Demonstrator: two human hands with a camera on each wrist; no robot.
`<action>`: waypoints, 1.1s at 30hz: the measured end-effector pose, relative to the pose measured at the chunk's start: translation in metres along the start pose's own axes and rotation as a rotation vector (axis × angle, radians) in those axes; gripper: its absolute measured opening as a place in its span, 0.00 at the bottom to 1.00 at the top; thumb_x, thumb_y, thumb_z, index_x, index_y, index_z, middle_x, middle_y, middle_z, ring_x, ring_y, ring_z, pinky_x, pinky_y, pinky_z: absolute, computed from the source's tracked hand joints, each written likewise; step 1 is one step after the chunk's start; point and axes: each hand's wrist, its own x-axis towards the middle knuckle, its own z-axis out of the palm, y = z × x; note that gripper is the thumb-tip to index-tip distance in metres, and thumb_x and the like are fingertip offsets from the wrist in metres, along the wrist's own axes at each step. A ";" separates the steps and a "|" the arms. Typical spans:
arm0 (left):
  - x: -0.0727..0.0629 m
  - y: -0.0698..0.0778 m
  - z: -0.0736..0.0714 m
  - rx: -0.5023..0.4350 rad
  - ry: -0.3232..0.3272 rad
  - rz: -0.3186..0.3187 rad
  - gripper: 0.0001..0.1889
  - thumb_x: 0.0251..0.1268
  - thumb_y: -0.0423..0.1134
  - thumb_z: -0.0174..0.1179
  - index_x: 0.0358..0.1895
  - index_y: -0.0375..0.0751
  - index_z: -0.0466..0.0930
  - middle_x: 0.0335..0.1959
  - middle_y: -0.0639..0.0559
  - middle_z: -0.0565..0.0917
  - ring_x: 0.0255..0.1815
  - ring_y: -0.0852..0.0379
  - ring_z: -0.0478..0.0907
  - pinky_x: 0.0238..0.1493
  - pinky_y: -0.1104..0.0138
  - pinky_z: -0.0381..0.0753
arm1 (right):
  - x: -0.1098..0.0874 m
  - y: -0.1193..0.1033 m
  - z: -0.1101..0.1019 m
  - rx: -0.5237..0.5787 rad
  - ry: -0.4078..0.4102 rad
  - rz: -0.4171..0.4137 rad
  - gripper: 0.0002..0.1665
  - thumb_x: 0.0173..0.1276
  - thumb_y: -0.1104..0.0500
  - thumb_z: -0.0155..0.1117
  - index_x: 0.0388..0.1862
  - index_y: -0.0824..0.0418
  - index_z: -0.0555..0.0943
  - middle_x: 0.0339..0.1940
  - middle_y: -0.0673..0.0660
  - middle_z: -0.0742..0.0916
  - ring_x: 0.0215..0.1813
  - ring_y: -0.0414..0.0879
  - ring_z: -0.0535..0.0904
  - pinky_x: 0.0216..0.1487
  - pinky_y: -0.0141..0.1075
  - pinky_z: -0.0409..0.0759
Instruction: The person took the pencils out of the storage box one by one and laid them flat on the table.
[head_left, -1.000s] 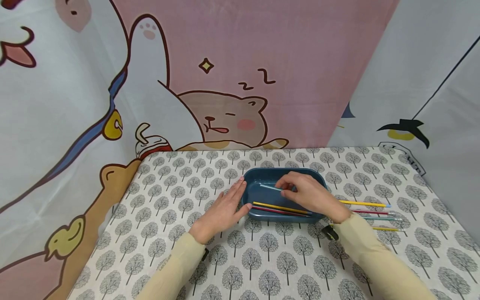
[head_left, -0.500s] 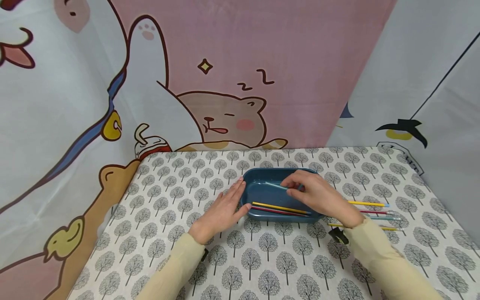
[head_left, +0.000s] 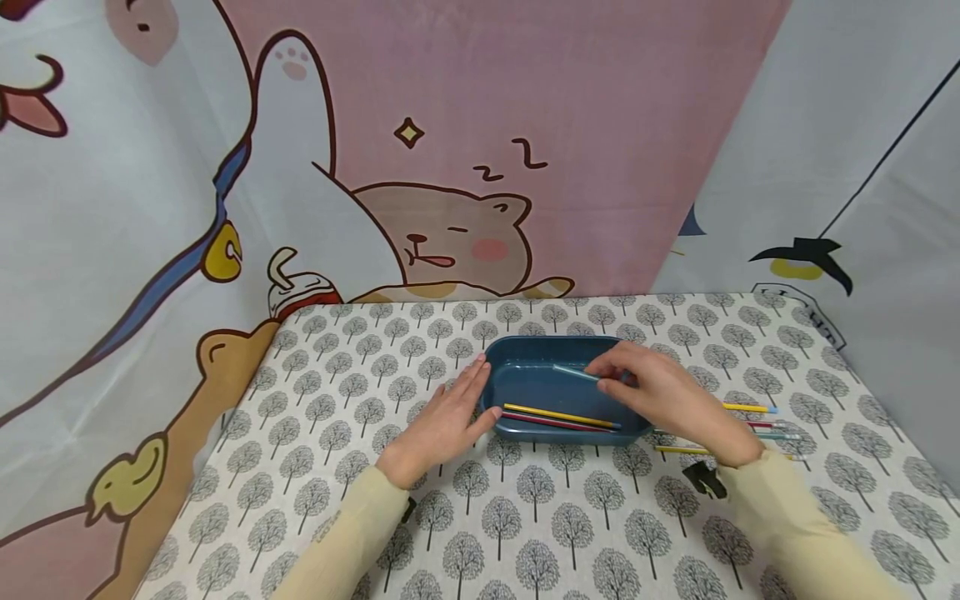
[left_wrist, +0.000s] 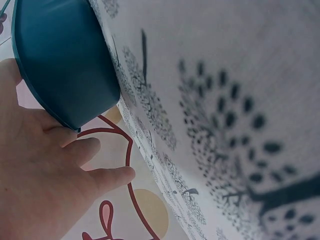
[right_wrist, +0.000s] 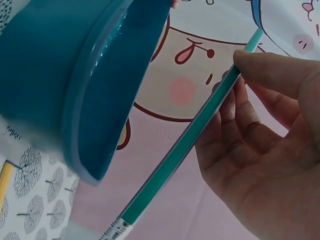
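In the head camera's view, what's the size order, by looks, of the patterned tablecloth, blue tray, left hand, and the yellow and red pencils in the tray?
1. Patterned tablecloth
2. Blue tray
3. Left hand
4. Yellow pencil and red pencil: too alike to rank.

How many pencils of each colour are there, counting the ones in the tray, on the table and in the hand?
Yellow pencils: 3
Red pencils: 2
Blue-green pencils: 2
Total that I can see: 7
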 end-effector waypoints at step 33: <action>0.000 -0.001 0.001 0.003 0.003 0.004 0.42 0.82 0.65 0.35 0.85 0.41 0.42 0.87 0.48 0.42 0.85 0.47 0.46 0.76 0.36 0.57 | -0.048 0.028 -0.019 -0.065 0.114 -0.043 0.19 0.63 0.72 0.74 0.47 0.52 0.89 0.40 0.39 0.84 0.40 0.32 0.79 0.39 0.31 0.85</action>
